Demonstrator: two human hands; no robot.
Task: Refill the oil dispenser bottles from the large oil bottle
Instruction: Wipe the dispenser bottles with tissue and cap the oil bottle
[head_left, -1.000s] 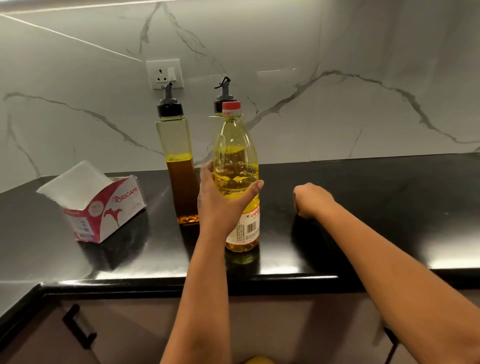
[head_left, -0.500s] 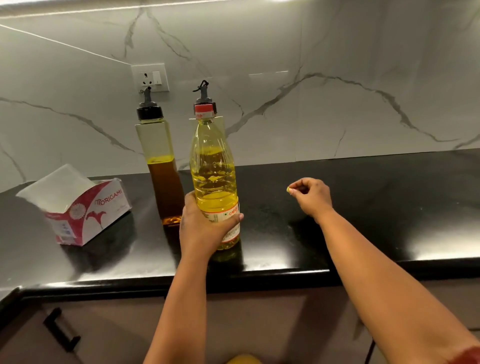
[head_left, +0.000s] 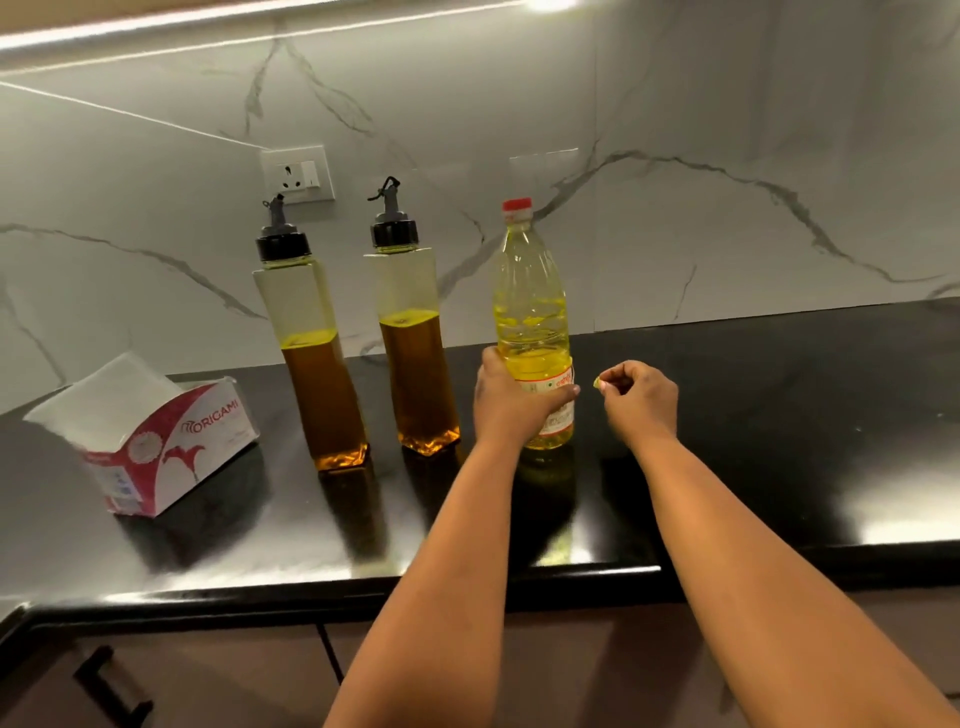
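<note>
The tissue box (head_left: 171, 447) at the left of the black counter (head_left: 779, 441) reads "ORIGAMI" in pink on white beside a pink bird figure; the small print on its near end is too fine to read. White tissue sticks out of its top.

The large oil bottle (head_left: 532, 312) stands upright right of centre, red cap on, with pale yellow oil filling most of it. Its label (red lettering, a barcode-like patch below) is partly covered by the left hand (head_left: 506, 402) and cannot be read. That hand's fingers are curled round the bottle's lower body, the thumb across the label.

Just right of the bottle, not touching it, the right hand (head_left: 641, 400) is loosely curled, with thumb and forefinger pinching a small yellow-green scrap (head_left: 597, 383); what it is cannot be made out.

To the left stand two dispenser bottles, the left one (head_left: 311, 353) and the right one (head_left: 413, 338), square and clear, with black pouring spouts, each roughly half full of amber oil and bearing no readable label.

A wall socket (head_left: 298, 174) sits on the marble wall behind. A dark cabinet handle (head_left: 111, 691) is cut off at the lower left.
</note>
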